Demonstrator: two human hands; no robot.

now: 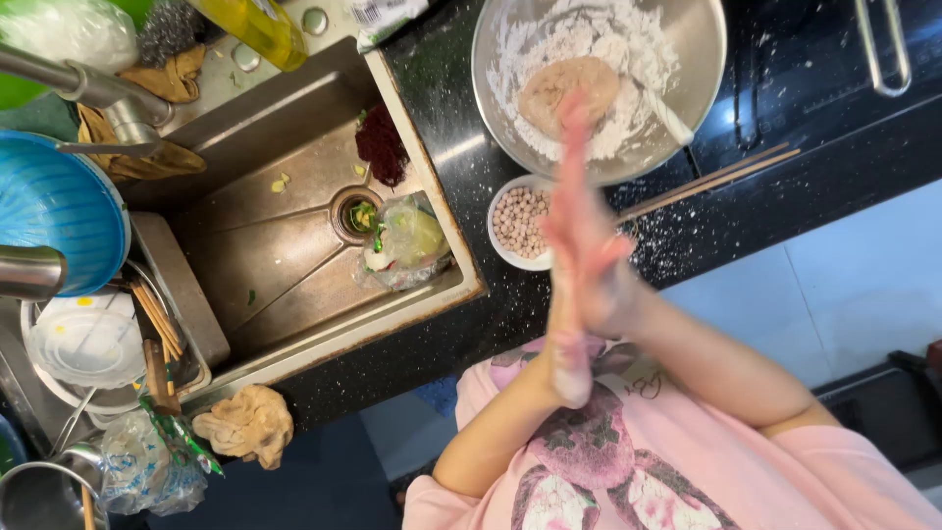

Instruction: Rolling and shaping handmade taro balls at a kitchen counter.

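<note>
Black flour-dusted bench [785, 128] beside steel sink [285, 226], bearing metal bowl [702, 59] of dough [564, 83], small bowl of dough balls [517, 221], chopsticks [716, 177]; left hand [572, 334] and right hand [581, 226] pressed flat together, palms meeting, holding nothing visible.

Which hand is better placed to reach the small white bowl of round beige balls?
Probably the left hand: both palms are pressed together, yet the small white bowl lies on its side, so the right hand must cross.
</note>
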